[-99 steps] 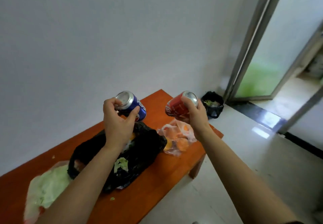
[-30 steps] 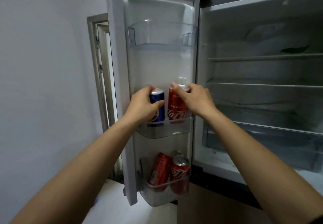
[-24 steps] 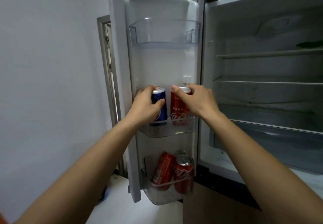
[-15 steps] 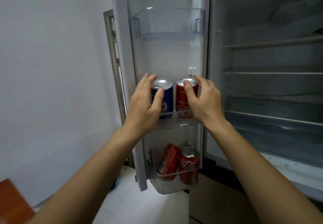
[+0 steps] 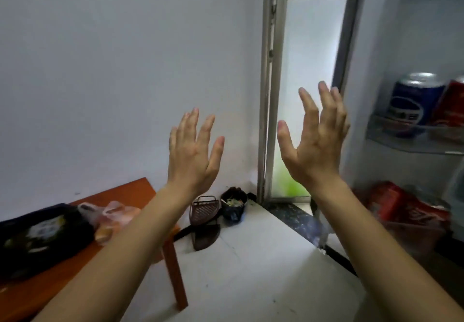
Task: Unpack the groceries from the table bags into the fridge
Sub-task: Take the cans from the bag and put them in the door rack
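Both hands, left (image 5: 192, 156) and right (image 5: 316, 146), spread-fingered, empty, left of the fridge door (image 5: 361, 125); its blue can (image 5: 411, 103) blurred, red can (image 5: 452, 105) cut off.

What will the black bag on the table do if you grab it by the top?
The black bag will probably sag and flop, since it lies slumped and wrinkled on the table. It looks bulgy, so it may still hold food and feel heavy. Things could spill out.

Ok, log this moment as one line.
left hand: open, empty | right hand: open, empty | blue can, red can: on door shelf | black bag: on table
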The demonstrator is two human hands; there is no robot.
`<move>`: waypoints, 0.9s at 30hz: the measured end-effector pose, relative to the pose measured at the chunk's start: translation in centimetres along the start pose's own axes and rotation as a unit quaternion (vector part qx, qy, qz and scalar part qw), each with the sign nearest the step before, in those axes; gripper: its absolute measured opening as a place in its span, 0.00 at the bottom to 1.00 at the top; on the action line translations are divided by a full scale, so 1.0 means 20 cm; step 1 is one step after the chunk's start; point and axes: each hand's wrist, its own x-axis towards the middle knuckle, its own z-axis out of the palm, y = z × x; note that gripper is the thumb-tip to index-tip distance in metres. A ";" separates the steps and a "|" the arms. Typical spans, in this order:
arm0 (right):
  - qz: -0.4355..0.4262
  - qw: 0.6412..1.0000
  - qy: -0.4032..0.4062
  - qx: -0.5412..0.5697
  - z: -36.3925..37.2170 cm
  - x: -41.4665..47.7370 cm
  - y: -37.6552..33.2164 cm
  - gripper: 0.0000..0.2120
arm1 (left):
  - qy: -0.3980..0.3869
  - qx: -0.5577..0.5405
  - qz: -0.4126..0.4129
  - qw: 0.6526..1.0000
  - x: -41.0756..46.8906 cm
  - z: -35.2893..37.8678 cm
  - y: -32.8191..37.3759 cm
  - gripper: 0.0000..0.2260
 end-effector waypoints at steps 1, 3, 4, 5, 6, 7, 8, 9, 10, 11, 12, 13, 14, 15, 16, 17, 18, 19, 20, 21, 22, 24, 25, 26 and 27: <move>-0.009 1.000 -0.023 0.009 0.11 -0.06 -0.13 0.29 | -0.007 0.015 -0.016 1.000 -0.05 -0.05 -0.17 0.27; -0.016 0.997 -0.071 0.036 0.35 -0.20 -0.41 0.30 | -0.026 0.042 -0.054 0.997 -0.18 -0.17 -0.54 0.28; -0.017 0.994 -0.096 0.051 0.47 -0.28 -0.55 0.30 | -0.037 0.056 -0.073 0.995 -0.26 -0.22 -0.72 0.29; -0.021 0.990 -0.123 0.064 0.59 -0.36 -0.69 0.30 | -0.049 0.072 -0.093 0.992 -0.33 -0.27 -0.90 0.29; -0.025 0.985 -0.154 0.075 0.70 -0.44 -0.82 0.31 | -0.063 0.087 -0.117 0.987 -0.40 -0.32 -1.07 0.29; -0.025 0.977 -0.192 0.085 0.80 -0.52 -0.96 0.32 | -0.077 0.100 -0.143 0.982 -0.48 -0.37 -1.23 0.30; -0.020 0.969 -0.230 0.089 0.88 -0.58 -1.06 0.32 | -0.091 0.109 -0.166 0.976 -0.53 -0.39 -1.34 0.31; -0.018 0.960 -0.263 0.092 0.96 -0.65 -1.16 0.32 | -0.106 0.119 -0.191 0.969 -0.59 -0.43 -1.46 0.31; -0.023 0.951 -0.294 0.097 1.04 -0.72 -1.29 0.33 | -0.121 0.132 -0.215 0.960 -0.66 -0.48 -1.59 0.31; -0.031 0.940 -0.324 0.101 1.11 -0.78 -1.39 0.33 | -0.132 0.142 -0.233 0.953 -0.72 -0.51 -1.71 0.31; -0.041 0.929 -0.352 0.108 1.18 -0.84 -1.49 0.33 | -0.139 0.152 -0.247 0.947 -0.78 -0.54 -1.84 0.31; -0.051 0.919 -0.373 0.114 1.25 -0.88 -1.58 0.33 | -0.143 0.160 -0.261 0.941 -0.84 -0.57 -1.95 0.30; -0.061 0.911 -0.390 0.120 1.31 -0.92 -1.66 0.33 | -0.147 0.165 -0.276 0.935 -0.89 -0.60 -2.06 0.30; -0.069 0.904 -0.403 0.128 1.38 -0.94 -1.73 0.32 | -0.152 0.170 -0.290 0.929 -0.92 -0.61 -2.16 0.29; -0.075 0.898 -0.412 0.137 1.45 -0.96 -1.80 0.32 | -0.155 0.174 -0.305 0.923 -0.96 -0.62 -2.25 0.29; -0.081 0.892 -0.420 0.148 1.52 -0.99 -1.87 0.31 | -0.159 0.176 -0.317 0.918 -0.99 -0.63 -2.33 0.28; -0.086 0.886 -0.426 0.160 1.59 -1.01 -1.93 0.30 | -0.162 0.177 -0.328 0.914 -1.02 -0.63 -2.42 0.28; -0.091 0.881 -0.432 0.172 1.67 -1.03 -2.00 0.29 | -0.165 0.178 -0.335 0.910 -1.04 -0.62 -2.50 0.27; -0.092 0.875 -0.439 0.183 1.74 -1.06 -2.06 0.28 | -0.168 0.184 -0.341 0.907 -1.06 -0.61 -2.58 0.28; -0.094 0.869 -0.445 0.196 1.82 -1.08 -2.12 0.28 | -0.173 0.191 -0.345 0.902 -1.08 -0.60 -2.67 0.28; -0.097 0.862 -0.450 0.210 1.90 -1.10 -2.18 0.26 | -0.181 0.199 -0.351 0.897 -1.09 -0.58 -2.76 0.28; -0.104 0.846 -0.467 0.237 2.08 -1.15 -2.29 0.24 | -0.202 0.214 -0.361 0.885 -1.09 -0.54 -2.94 0.29; -0.107 0.835 -0.478 0.249 2.18 -1.17 -2.34 0.23 | -0.214 0.224 -0.364 0.878 -1.08 -0.50 -3.03 0.29; -0.112 0.825 -0.488 0.260 2.28 -1.20 -2.39 0.22 | -0.229 0.233 -0.366 0.871 -1.07 -0.47 -3.12 0.29; -0.117 0.815 -0.498 0.271 2.38 -1.22 -2.44 0.21 | -0.246 0.238 -0.370 0.864 -1.04 -0.43 -3.21 0.29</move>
